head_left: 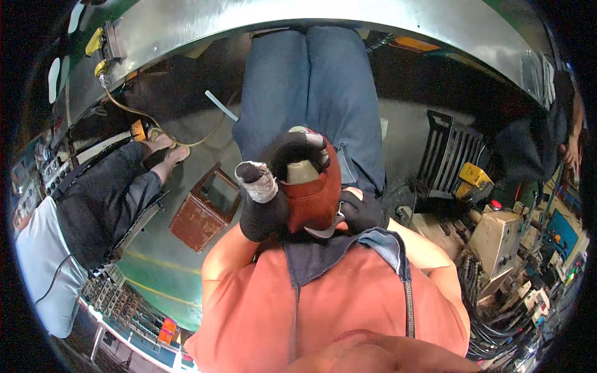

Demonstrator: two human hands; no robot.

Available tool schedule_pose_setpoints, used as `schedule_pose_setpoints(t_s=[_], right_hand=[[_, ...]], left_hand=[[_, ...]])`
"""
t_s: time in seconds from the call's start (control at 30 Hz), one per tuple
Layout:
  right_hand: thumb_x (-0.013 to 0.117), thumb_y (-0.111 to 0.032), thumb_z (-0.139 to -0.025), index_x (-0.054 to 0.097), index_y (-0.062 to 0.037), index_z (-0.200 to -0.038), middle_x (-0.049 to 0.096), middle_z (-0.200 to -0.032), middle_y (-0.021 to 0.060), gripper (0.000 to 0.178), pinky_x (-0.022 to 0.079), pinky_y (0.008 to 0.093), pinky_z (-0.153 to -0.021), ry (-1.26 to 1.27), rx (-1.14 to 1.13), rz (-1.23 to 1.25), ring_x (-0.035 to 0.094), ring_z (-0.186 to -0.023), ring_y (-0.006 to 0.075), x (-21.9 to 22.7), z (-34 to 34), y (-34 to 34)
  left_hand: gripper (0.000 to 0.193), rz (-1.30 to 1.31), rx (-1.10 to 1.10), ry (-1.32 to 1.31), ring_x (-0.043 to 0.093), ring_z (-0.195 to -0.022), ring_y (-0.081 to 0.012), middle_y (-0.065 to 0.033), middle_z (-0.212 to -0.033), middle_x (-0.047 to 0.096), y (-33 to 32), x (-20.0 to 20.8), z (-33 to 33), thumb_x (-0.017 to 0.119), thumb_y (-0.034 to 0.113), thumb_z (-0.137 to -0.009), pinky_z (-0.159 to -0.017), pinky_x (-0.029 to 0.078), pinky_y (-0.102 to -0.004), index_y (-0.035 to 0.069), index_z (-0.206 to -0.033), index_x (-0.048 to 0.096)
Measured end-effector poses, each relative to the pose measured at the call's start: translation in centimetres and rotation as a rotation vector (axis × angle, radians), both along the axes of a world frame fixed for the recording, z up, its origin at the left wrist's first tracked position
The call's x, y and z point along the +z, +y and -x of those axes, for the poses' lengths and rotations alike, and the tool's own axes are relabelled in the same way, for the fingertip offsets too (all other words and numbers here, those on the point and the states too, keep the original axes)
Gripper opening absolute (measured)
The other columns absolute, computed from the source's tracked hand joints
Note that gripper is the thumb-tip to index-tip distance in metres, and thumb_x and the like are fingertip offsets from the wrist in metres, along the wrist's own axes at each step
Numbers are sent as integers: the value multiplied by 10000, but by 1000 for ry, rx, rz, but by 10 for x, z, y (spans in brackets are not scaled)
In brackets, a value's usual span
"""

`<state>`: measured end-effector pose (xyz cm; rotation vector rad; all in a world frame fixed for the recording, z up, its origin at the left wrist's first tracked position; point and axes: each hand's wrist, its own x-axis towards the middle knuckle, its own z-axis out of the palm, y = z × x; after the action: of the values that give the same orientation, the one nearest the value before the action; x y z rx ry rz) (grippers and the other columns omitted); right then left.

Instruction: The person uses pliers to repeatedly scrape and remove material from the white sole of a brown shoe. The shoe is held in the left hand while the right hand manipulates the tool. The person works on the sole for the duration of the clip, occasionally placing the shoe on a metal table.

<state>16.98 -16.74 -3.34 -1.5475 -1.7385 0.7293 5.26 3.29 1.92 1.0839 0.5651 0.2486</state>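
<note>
Salmon top point(357, 289), then reddish-brown shoe point(305, 204) around pale core point(301, 172).

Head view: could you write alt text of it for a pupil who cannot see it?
A gloved left hand holds a rust-red shoe, with the gloved right hand at its side, near jeans-clad legs. Beyond is a metal bench; a brown stool and a co-worker are left, a black chair right.
</note>
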Motion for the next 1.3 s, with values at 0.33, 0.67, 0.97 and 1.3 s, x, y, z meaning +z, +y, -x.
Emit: schedule_pose_setpoints(t_s=[0.33,0.67,0.97,1.3], right_hand=[[750,-350,-654,578,-36,-1060,542,-1083,145,542,452,424,-841,118,-14,94,543,-989,334,-13,-3,-18],[442,-343,-917,573,-18,-1006,583,-876,124,362,457,350,-730,270,-343,303,569,-810,233,66,-50,36],[347,-490,-950,583,-32,-774,563,-600,52,545,438,253,-510,809,-406,690,540,-511,134,20,-122,140],[467,-422,-931,602,33,-896,558,-726,28,476,429,287,-627,142,-98,686,493,-691,107,30,-164,124]], left_hand=[[518,-174,78,-66,537,-1046,-208,-105,-1104,553,-8,17,-20,374,473,-929,-934,402,-329,35,-1171,505],[445,758,109,-205,468,-1170,-255,-131,-1283,472,31,-153,-10,297,379,-981,-1030,355,-398,93,-1297,424],[478,-667,15,281,591,-991,-361,-227,-1213,511,72,-106,-53,593,224,-837,-795,491,-406,-17,-1223,446],[523,-921,-87,319,412,-1251,-345,-254,-1315,437,27,-87,-17,530,220,-883,-1030,333,-377,-37,-1317,389]])
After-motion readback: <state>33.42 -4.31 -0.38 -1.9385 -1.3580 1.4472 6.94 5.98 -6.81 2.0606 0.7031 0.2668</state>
